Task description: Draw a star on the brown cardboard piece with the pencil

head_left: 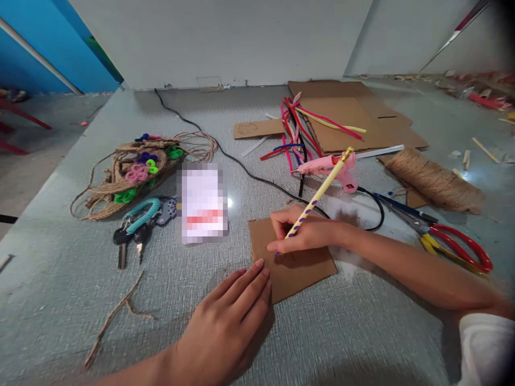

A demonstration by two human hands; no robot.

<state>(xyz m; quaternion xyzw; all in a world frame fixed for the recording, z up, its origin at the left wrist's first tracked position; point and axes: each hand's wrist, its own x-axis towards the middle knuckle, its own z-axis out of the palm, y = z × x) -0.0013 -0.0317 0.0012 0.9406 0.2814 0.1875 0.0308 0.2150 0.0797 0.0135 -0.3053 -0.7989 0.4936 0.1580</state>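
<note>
My right hand (301,230) is closed round a pale yellow pencil (319,194) with purple dots, held at a slant with its eraser end up. The pencil's tip meets a small piece of brown cardboard (300,281) on the table. Flat on the table lies my left hand (235,311), fingers stretched out, the fingertips touching the cardboard's left edge. Part of the cardboard is hidden under my right hand. Just beyond that hand rests a pink glue gun (341,170) with a black cord.
Twine with pipe-cleaner flowers (137,172), keys (134,236) and a blurred white card (203,203) lie left. Pipe cleaners (295,128) and cardboard sheets (362,131) are at the back. A twine roll (436,179) and red-handled scissors (458,244) lie right. A twig-like strand (115,316) lies front left.
</note>
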